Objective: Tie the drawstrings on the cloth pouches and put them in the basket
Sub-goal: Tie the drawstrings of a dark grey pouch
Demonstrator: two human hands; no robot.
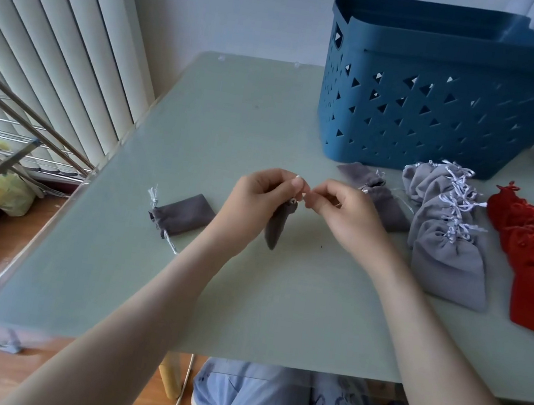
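- Head view: the left hand (259,197) pinches the gathered neck of a dark grey pouch (276,226). The right hand (343,213) pinches at the same neck from the other side.
- The pouch hangs below the fingertips, just over the tabletop (254,113).
- For a firm knot, I'd keep the neck bunched and pull evenly.
- The basket (446,107) stands well behind.

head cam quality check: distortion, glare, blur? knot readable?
Head view: wide-angle bowing bends the blinds and the blue basket rim; light is soft and even with only faint shadows, no strong glare on the table; where the left hand and right hand pinch the dark grey pouch neck, detail is too small to resolve.
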